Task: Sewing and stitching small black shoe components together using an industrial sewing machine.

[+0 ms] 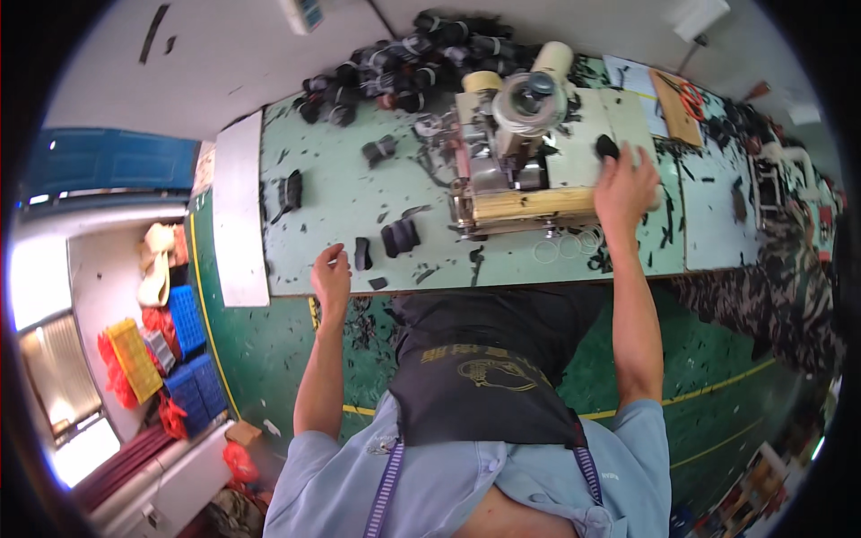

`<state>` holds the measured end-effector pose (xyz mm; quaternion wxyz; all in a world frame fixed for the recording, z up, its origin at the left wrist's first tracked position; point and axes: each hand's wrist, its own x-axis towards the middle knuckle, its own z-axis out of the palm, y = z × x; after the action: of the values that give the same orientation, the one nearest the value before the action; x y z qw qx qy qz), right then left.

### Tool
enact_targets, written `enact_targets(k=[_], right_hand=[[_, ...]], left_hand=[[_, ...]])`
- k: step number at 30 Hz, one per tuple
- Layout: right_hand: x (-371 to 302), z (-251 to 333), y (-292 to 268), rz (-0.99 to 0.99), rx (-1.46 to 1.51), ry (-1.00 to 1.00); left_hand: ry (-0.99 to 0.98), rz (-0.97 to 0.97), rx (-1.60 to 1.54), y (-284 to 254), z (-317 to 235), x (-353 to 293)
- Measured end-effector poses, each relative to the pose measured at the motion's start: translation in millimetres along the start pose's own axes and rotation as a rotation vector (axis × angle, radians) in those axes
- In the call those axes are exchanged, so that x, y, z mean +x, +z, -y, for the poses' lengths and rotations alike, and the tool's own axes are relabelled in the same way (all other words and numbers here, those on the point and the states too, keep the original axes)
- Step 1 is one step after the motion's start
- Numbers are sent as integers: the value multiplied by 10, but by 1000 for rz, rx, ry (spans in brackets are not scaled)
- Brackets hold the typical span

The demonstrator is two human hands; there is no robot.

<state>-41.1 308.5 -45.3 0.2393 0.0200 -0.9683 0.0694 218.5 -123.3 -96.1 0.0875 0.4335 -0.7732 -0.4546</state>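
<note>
The right hand reaches over the machine's right end with its thumb and forefinger closed on a small black piece, which juts out just beyond the fingertips; the other fingers are spread and slightly bent. The left hand is at the near edge of the green table, its fingers loosely curled and partly apart, with nothing to be seen in them. Just right of that grip lies a flat black strip, apart from the fingers, and a little farther right a dark bundle. Beyond the left hand and to its left lies a black roll; beyond it and to its right is a grey-black roll, with a heap of dark bundles farther off. Left of the right hand's grip stands the pale machine, topped by a clear round dish, with a cream thread cone behind. White rings lie nearer the body and left of the right hand. Beyond that grip and to its right, orange-handled scissors rest on a brown board.
</note>
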Motion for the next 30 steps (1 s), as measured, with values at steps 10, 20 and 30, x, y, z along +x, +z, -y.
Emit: enact_targets(k=[10,20,30], right_hand=[[-1302,1644,-364,864,1164,77],[-1556,2347,361,920,729,-149],[-1735,2598,611,951,700,-32]], left_hand=[[73,11,436,205,288,-123],[316,-140,404,319,37,-282],[337,19,420,876,-89,-387]])
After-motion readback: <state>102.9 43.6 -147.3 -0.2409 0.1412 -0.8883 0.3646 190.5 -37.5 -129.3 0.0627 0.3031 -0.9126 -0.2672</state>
